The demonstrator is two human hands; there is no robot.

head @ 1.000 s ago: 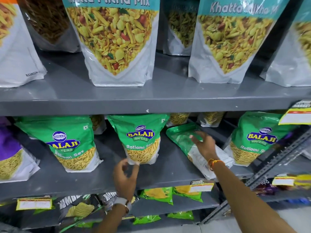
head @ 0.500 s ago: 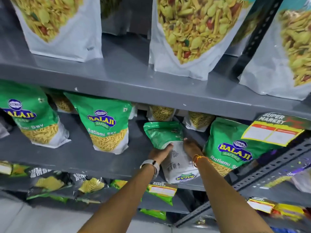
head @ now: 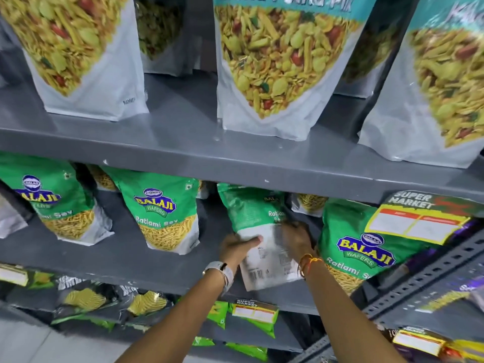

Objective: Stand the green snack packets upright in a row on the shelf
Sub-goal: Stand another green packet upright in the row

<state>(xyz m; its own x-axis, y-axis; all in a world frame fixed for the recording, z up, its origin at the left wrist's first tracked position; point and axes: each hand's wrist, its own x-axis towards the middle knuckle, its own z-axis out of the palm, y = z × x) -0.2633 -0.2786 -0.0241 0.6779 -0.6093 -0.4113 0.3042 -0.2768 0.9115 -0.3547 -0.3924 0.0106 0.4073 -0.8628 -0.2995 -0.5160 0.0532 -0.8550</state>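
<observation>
A green and white Ratlami Sev packet (head: 251,213) leans back-side out on the grey middle shelf (head: 125,258), its top tilted up toward the shelf above. My left hand (head: 237,248) grips its left edge and my right hand (head: 296,238) grips its right edge. Three more green packets stand upright in the same row: one at the far left (head: 52,203), one left of my hands (head: 162,213), and one to the right (head: 351,244).
The shelf above (head: 209,150) holds large white Khatta Meetha Mix pouches (head: 282,66). A yellow price tag (head: 416,221) hangs over the right packet. A perforated metal upright (head: 429,281) runs at right. Smaller snack bags (head: 86,299) lie on the lower shelf.
Both hands have closed on the lying packet and tipped it up from flat to nearly upright. The camera has moved closer and to the right.
</observation>
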